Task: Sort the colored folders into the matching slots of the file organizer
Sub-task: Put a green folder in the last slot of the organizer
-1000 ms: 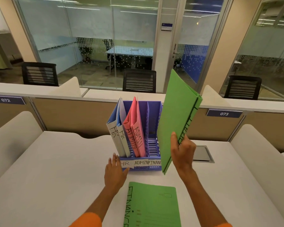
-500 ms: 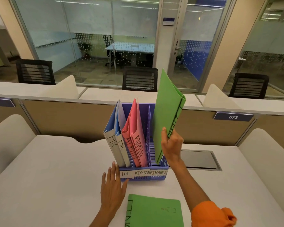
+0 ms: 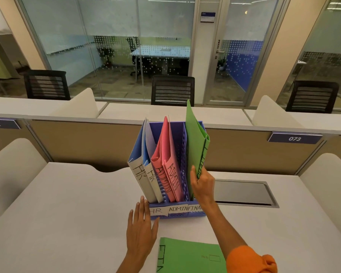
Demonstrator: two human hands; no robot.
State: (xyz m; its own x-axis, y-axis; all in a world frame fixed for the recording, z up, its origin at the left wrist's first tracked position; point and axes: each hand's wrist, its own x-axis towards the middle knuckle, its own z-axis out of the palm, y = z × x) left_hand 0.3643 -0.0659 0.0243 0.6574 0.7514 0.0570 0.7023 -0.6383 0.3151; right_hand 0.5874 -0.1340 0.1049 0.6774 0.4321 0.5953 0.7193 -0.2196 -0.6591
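1. Green card lies nearest: a green folder [image 3: 187, 257] flat on the white desk [image 3: 67, 213] at the bottom edge, with handwritten letters down its left side, cut off by the frame.
2. Just left of it, the left hand [image 3: 140, 231] rests palm down on the desk, fingers spread and holding nothing; its fingertips reach the front left corner of the file organizer [image 3: 177, 213].
3. An orange sleeve [image 3: 250, 261] covers the right arm, which crosses above the flat folder toward the organizer.
4. Purple-blue and upright, the organizer has three slots with paper labels along its front: HR, ADMIN and a third partly hidden by the wrist, reading FINA.
5. Two blue folders [image 3: 144, 160] marked HR stand in the left slot; two pink folders [image 3: 167, 164] marked ADMIN stand in the middle slot.
6. The right hand [image 3: 202, 186] is closed on the lower edge of a second green folder [image 3: 195, 142], thumb on its left face and fingers on the spine side.
7. That folder stands upright in the right slot, its top well above the organizer; whether its bottom touches the base is probably hidden by the hand.
8. A grey hatch [image 3: 244, 194] is set into the desk to the right.
9. Beyond, a partition carries number plates 072 and 073, then black chairs and glass walls.
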